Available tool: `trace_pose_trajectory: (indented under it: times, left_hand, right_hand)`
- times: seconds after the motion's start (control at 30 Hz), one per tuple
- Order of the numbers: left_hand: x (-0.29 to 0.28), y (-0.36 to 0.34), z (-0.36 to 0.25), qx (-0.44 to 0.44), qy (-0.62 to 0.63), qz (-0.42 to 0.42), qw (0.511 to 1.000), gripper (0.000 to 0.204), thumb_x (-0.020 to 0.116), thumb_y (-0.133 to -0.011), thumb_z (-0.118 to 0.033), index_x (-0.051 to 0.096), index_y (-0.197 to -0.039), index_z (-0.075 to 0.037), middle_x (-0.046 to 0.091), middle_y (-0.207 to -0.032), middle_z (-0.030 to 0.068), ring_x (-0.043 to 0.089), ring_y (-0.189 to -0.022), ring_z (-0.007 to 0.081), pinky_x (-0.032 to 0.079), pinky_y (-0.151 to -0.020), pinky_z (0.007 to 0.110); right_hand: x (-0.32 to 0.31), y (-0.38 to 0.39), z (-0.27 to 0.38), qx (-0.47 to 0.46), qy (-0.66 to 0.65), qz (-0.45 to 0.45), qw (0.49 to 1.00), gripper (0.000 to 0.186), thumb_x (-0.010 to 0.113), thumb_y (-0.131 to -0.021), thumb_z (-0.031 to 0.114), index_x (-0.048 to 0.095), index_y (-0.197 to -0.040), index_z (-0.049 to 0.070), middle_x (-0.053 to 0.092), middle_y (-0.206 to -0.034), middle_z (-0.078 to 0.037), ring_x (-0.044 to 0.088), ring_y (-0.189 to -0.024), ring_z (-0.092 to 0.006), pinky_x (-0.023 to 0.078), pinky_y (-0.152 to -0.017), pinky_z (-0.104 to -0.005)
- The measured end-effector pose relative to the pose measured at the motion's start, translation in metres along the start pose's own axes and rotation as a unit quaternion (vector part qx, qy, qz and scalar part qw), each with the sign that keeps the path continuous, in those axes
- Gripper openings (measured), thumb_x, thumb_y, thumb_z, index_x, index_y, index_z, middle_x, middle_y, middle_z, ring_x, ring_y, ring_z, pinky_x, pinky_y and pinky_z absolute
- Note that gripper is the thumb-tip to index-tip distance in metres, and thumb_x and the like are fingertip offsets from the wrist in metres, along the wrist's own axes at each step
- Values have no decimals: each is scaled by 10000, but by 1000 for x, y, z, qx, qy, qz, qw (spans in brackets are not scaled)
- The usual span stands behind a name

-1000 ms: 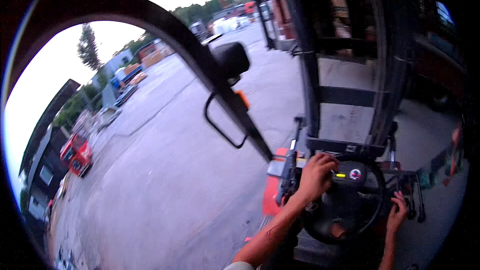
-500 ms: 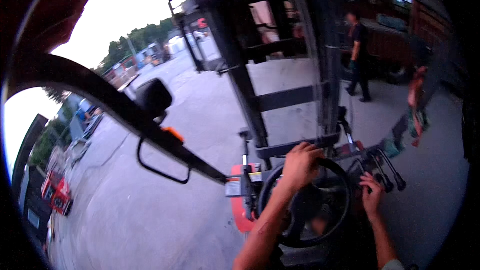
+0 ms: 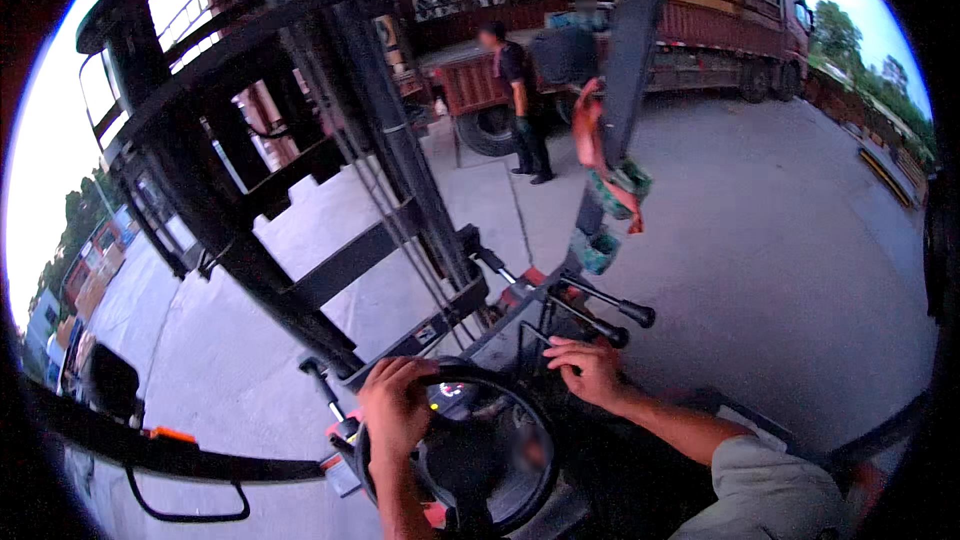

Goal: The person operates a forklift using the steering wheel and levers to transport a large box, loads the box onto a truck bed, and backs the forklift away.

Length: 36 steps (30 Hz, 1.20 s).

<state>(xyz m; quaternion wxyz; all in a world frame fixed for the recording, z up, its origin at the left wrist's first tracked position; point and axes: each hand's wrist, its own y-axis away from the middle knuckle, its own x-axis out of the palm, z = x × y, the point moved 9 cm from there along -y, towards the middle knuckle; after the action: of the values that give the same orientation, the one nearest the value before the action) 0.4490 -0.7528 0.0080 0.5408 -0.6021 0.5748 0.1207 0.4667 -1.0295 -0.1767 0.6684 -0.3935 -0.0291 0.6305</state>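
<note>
My left hand (image 3: pixel 395 408) is closed over the upper left rim of a black steering wheel (image 3: pixel 549 445). The fingers curl across the rim from above. To the right of the wheel, my right hand (image 3: pixel 588 372) is held out with its fingers slightly bent and apart. Its fingertips reach a thin bent lever (image 3: pixel 535 333); whether they touch it I cannot tell. Two black-knobbed levers (image 3: pixel 636 313) stick out just beyond that hand. Ahead of the wheel rises a dark forklift mast (image 3: pixel 345 265) with crossbars and chains.
A person (image 3: pixel 517 105) in dark clothes stands beyond the mast, beside a red truck (image 3: pixel 690 65). Orange and green cloths (image 3: pixel 598 250) hang on the right-hand post (image 3: pixel 640 50). A mirror (image 3: pixel 110 380) and a black grab handle (image 3: pixel 190 518) are at the left. Concrete ground (image 3: pixel 760 230) surrounds the forklift.
The view has swung right, so the mast now appears farther left and more of the truck shows. My left hand is still on the wheel; my right hand remains by the levers.
</note>
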Motion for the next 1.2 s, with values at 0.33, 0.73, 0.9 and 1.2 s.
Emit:
trace_pose_trajectory:
  times: [0.33,0.73,0.9,1.2]
  left_hand:
    - [-40,64,31,-63,28,-84,994,250,595,-713,81,767,-876,2,810,-1031,152,746,-1109,358,564,-1007,449]
    - [-15,205,-22,-294,218,-61,929,172,745,-844,-102,831,-993,-88,822,-1157,103,750,-1200,320,580,-1055,446]
    - [72,212,-112,14,-34,126,991,366,732,-778,-205,800,-1124,-108,727,-1366,110,657,-1331,354,555,-1124,503]
    - [201,4,-127,145,-68,168,973,372,691,-853,-186,784,-1186,-47,627,-1480,234,480,-1516,405,306,-1323,559]
  right_hand:
    - [3,11,-10,-13,-31,-24,999,132,695,-905,-18,792,-979,33,815,-1220,-91,703,-1323,-307,572,-1112,-429]
    - [-33,139,-55,124,42,166,977,443,759,-988,181,688,-1419,107,695,-1442,-165,683,-1316,-338,572,-1058,-459]
    - [19,139,-94,33,126,208,969,249,733,-899,87,760,-1147,86,751,-1216,-157,737,-1103,-351,617,-901,-479]
    - [61,87,-260,50,182,196,962,323,661,-1013,272,709,-1199,12,693,-1324,-162,660,-1210,-341,535,-1006,-436]
